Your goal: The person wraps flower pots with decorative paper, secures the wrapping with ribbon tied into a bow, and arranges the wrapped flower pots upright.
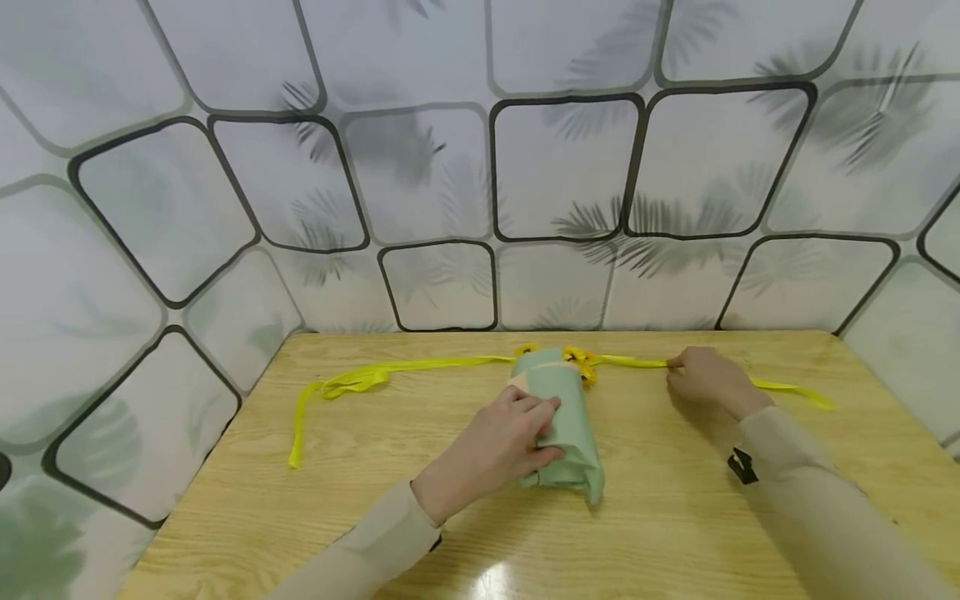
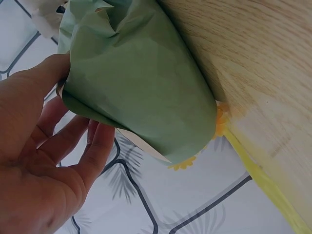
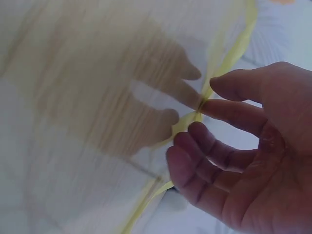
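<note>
A bouquet wrapped in pale green paper (image 1: 572, 410) lies on the wooden table, with yellow-orange flowers (image 1: 580, 358) showing at its far end. My left hand (image 1: 510, 435) grips the wrapping at its left side; in the left wrist view, the thumb and fingers of the left hand (image 2: 53, 151) are at the edge of the green paper (image 2: 141, 73). A long yellow ribbon (image 1: 442, 362) stretches out to both sides by the flowers. To the right, my right hand (image 1: 708, 381) pinches this ribbon between thumb and index finger, as the ribbon (image 3: 233, 53) in the right wrist view shows.
The light wooden table (image 1: 360, 525) runs back to a wall covering (image 1: 566, 167) patterned with dark rounded outlines and grey leaves. The ribbon's left end hangs toward the table's near side in a bend; its right end lies past my right hand.
</note>
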Demonstrator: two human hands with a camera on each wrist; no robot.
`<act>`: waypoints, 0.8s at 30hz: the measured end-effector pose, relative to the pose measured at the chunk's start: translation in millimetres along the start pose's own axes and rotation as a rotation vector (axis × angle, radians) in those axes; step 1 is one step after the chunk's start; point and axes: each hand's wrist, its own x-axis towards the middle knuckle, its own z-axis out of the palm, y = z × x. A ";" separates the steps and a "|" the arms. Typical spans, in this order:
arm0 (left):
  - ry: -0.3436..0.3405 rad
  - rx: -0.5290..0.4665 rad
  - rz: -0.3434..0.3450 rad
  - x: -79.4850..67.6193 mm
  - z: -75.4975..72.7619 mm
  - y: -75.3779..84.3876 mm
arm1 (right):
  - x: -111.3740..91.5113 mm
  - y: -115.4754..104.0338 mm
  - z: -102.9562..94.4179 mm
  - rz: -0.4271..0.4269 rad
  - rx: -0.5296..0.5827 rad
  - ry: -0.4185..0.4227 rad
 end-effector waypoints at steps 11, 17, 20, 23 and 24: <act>0.002 -0.022 -0.018 0.0 0.2 -0.6 | -22.6 32.2 -11.5 0.090 -0.012 -0.034; -0.001 -0.041 -0.030 -0.7 -0.5 -1.9 | -31.5 35.7 -17.2 0.123 0.004 -0.069; -0.011 -0.091 -0.043 -1.4 -1.5 -3.0 | -37.3 32.8 -17.2 0.130 -0.011 -0.034; 0.003 -0.220 -0.079 -2.8 -0.9 -5.1 | -41.9 16.3 -16.3 0.109 0.008 0.043; 0.016 -0.274 -0.096 -3.3 -0.3 -5.9 | -43.7 6.0 -16.1 0.077 0.013 0.083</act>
